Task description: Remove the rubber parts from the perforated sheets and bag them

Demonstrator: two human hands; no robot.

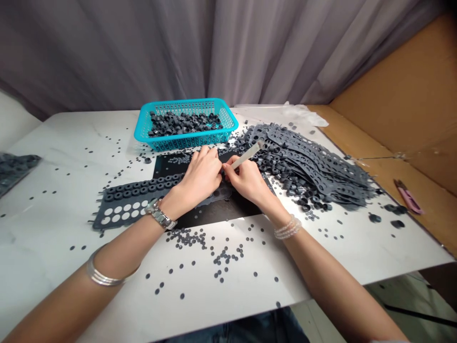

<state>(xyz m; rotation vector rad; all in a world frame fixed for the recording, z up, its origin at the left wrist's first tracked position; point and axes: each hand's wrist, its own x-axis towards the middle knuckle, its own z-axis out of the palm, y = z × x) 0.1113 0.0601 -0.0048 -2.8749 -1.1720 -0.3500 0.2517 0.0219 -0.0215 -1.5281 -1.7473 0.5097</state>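
A dark grey moulded rubber sheet (123, 207) lies in front of me, with rows of raised rings and white round spots on its left part. My left hand (203, 174), fingers curled and pressed together, grips the sheet's right part. Close beside it, my right hand (247, 178) is closed around a pale, flat stick-like tool (249, 155) that slants up to the right. The tool's lower end is hidden by my fingers. Beneath both hands is a black mat (228, 209), and part of the sheet extends under them.
A turquoise basket (185, 139) full of small dark caps stands behind the hands. To the right lies a heap of dark rubber sheets (314, 166) with loose caps (298, 186). Small dark discs (187, 237) are scattered over the white table. A pink-handled cutter (409, 197) rests at far right.
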